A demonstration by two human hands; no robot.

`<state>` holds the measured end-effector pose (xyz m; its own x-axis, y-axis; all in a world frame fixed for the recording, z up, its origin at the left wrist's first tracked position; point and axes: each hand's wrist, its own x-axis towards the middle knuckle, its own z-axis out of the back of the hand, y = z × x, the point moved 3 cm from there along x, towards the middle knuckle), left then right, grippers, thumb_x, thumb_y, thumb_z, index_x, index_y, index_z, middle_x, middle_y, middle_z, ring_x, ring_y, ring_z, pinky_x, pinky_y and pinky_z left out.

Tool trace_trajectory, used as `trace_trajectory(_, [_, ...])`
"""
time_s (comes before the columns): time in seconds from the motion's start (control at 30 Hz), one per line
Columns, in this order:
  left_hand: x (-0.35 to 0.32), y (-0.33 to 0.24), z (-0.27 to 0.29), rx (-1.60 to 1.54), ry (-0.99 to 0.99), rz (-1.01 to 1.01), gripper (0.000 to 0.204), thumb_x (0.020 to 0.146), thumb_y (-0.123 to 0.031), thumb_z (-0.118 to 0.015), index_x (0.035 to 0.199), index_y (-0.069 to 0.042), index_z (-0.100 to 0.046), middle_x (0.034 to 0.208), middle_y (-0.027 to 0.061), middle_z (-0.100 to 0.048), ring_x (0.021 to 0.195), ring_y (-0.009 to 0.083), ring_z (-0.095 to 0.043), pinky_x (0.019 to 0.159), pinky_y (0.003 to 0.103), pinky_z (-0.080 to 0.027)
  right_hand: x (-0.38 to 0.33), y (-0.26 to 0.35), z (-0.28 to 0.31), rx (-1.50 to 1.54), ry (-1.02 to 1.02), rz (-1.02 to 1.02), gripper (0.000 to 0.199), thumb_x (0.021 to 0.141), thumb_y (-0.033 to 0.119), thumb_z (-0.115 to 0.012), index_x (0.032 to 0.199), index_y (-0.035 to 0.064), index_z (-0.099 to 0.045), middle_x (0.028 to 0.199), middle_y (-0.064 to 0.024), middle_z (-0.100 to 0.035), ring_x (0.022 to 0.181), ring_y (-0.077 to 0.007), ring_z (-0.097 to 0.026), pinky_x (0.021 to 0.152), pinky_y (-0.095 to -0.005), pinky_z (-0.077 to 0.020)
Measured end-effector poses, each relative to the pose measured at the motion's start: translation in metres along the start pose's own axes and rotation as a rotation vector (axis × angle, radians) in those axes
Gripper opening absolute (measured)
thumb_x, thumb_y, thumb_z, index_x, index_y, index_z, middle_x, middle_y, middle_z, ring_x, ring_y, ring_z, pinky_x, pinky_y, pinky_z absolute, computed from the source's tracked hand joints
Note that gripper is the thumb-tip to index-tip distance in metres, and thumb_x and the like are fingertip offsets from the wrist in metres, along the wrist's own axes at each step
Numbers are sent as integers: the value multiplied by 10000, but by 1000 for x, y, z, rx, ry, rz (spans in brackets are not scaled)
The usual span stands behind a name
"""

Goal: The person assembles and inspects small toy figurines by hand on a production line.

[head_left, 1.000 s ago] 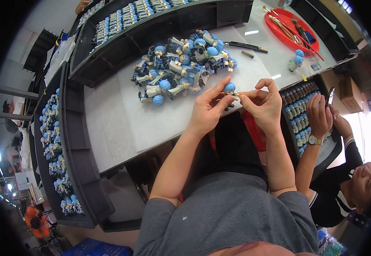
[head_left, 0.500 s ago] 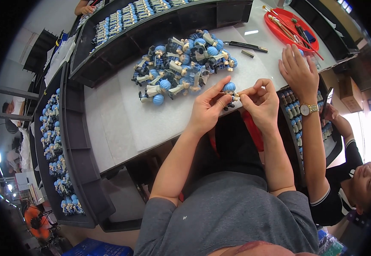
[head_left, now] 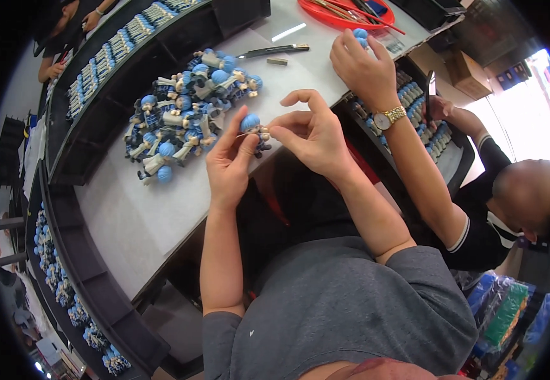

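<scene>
My left hand (head_left: 229, 166) holds a small blue-haired figurine (head_left: 250, 124) upright between thumb and fingers, above the table's near edge. On the figurine's right side, the thumb and a fingertip of my right hand (head_left: 316, 132) pinch at its arm, while another finger arches up free. Whether a separate small part sits in that pinch is too small to tell. Just beyond my left hand lies a heap of similar figurines (head_left: 183, 101) in blue and white clothes, piled on a white sheet (head_left: 120, 206).
Partitioned black trays (head_left: 161, 54) with rows of figurines border the table at the far side and left. A black-handled knife (head_left: 275, 50) and a small block (head_left: 277, 61) lie beyond my hands. At right, a co-worker's watch-wearing arm (head_left: 414, 155) reaches in near a red brush tray (head_left: 351, 24).
The view has swung, shifting the table and heap leftward. My left hand still grips the figurine; my right hand stays at its side with a finger raised higher.
</scene>
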<state>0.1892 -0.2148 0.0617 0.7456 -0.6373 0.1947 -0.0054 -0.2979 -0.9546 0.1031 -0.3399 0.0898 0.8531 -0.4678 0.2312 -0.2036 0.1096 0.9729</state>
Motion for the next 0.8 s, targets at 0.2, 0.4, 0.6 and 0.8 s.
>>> trace_trajectory(0.2, [-2,2,-6,20,28,15,442,836,27,-568,1258,-75,-490,1011,35,-608,878,86,-563,799,226,-448,-4,8,3,-160,-67,58,346,737,-18,-663,982,13,-421,741,-90,-649,697,-88,-613,642,-199,-489])
trace_trajectory(0.4, [-4,1,-6,27,55,9,446,843,28,-553,1272,-57,-468,1028,51,-612,908,97,-572,831,230,-436,-1,4,1,-240,-98,87,347,685,-9,-659,908,23,-395,678,-88,-635,629,-108,-624,563,-228,-491])
trace_trajectory(0.6, [-3,2,-3,-14,40,31,441,833,23,-574,1251,-95,-503,990,29,-609,870,79,-558,777,214,-451,-2,-5,1,44,-101,15,344,697,-32,-658,905,17,-389,691,-89,-640,652,-100,-620,587,-227,-508])
trace_trajectory(0.8, [-3,1,-4,-11,45,19,443,829,29,-574,1248,-94,-506,976,22,-607,855,74,-555,771,211,-452,-4,-3,0,-36,-121,38,344,702,-24,-659,905,17,-385,697,-94,-645,647,-103,-625,594,-223,-511])
